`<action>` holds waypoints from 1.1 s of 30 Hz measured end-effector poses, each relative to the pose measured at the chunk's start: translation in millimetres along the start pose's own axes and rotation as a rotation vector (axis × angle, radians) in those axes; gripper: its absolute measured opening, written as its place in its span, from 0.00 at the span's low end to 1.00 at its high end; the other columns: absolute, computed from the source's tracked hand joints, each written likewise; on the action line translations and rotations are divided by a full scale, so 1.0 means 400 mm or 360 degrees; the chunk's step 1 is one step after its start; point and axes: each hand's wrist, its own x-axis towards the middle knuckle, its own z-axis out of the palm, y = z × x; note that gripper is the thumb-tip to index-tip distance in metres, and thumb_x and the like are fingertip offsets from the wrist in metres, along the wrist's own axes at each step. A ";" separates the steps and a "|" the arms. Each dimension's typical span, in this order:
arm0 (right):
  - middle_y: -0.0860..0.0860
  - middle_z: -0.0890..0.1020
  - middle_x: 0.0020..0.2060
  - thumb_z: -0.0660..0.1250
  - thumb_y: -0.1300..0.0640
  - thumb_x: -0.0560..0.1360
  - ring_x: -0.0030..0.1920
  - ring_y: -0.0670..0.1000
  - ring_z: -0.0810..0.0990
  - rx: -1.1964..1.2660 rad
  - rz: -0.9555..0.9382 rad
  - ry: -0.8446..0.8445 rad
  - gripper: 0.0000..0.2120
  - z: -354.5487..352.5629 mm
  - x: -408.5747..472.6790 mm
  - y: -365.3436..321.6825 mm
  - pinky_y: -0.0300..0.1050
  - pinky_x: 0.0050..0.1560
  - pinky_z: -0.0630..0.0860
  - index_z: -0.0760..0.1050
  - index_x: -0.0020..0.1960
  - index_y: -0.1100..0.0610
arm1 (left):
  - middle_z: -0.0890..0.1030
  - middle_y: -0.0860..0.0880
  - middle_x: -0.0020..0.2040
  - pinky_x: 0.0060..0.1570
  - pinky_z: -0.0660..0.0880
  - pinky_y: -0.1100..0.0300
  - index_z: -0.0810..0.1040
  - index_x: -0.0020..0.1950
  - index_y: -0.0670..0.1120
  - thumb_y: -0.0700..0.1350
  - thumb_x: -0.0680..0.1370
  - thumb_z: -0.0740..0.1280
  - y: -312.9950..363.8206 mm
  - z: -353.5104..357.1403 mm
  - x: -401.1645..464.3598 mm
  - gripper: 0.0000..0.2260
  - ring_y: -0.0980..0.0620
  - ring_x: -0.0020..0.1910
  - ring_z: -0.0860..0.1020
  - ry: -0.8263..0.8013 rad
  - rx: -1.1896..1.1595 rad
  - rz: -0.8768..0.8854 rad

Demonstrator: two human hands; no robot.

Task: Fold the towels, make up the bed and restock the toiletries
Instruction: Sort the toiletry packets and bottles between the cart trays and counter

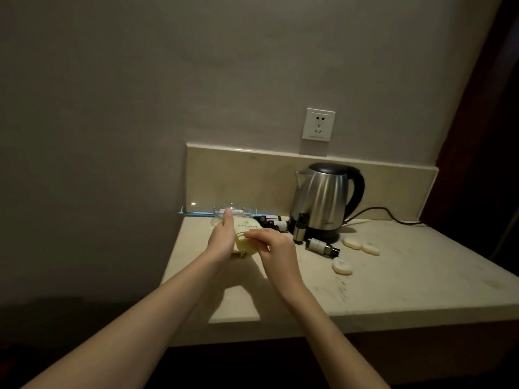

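Observation:
My left hand (223,237) holds a stack of pale yellow toiletry packets (243,236) over the left part of the stone counter (393,279). My right hand (273,248) pinches the top packet at its near edge. A dark toiletry bottle (322,247) lies on its side near the kettle's base, and another bottle (299,228) stands upright beside it. More small bottles (276,223) lie behind the packets. Three round wrapped soaps (342,266) (352,243) (370,247) lie on the counter to the right.
A steel electric kettle (323,200) with a black handle stands at the back, its cord running right. A clear glass dish (233,212) sits on a glass tray at the back left. A wall socket (318,124) is above. The counter's left edge (171,256) is close to my left hand.

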 end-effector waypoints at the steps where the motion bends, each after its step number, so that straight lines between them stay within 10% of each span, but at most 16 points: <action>1: 0.52 0.84 0.51 0.66 0.68 0.74 0.51 0.43 0.77 -0.0009 0.0002 0.0015 0.12 -0.013 -0.011 -0.003 0.26 0.54 0.67 0.82 0.54 0.58 | 0.79 0.40 0.57 0.58 0.75 0.44 0.73 0.63 0.41 0.61 0.79 0.55 0.006 0.008 -0.015 0.26 0.40 0.56 0.77 -0.0052 -0.0021 0.0022; 5: 0.47 0.84 0.49 0.68 0.60 0.75 0.47 0.39 0.78 0.0061 0.0113 -0.0106 0.09 -0.073 -0.051 -0.034 0.33 0.50 0.71 0.82 0.54 0.54 | 0.80 0.40 0.53 0.51 0.78 0.42 0.74 0.58 0.45 0.44 0.77 0.64 0.032 0.012 -0.093 0.11 0.40 0.50 0.80 -0.0058 0.0028 0.0267; 16: 0.44 0.75 0.50 0.71 0.55 0.72 0.44 0.41 0.77 0.0299 0.0374 -0.0384 0.16 -0.098 -0.252 -0.316 0.31 0.42 0.74 0.72 0.57 0.45 | 0.80 0.50 0.59 0.56 0.77 0.58 0.72 0.67 0.47 0.43 0.78 0.66 0.005 -0.280 -0.500 0.17 0.55 0.57 0.79 -0.0234 0.0137 0.0493; 33: 0.48 0.77 0.49 0.71 0.63 0.72 0.42 0.47 0.82 0.0642 0.1094 -0.0569 0.21 0.394 -0.742 -0.861 0.39 0.36 0.80 0.68 0.59 0.46 | 0.78 0.54 0.58 0.49 0.79 0.60 0.69 0.64 0.58 0.47 0.82 0.58 -0.332 -0.994 -0.873 0.12 0.57 0.52 0.80 -0.0422 0.0031 -0.0212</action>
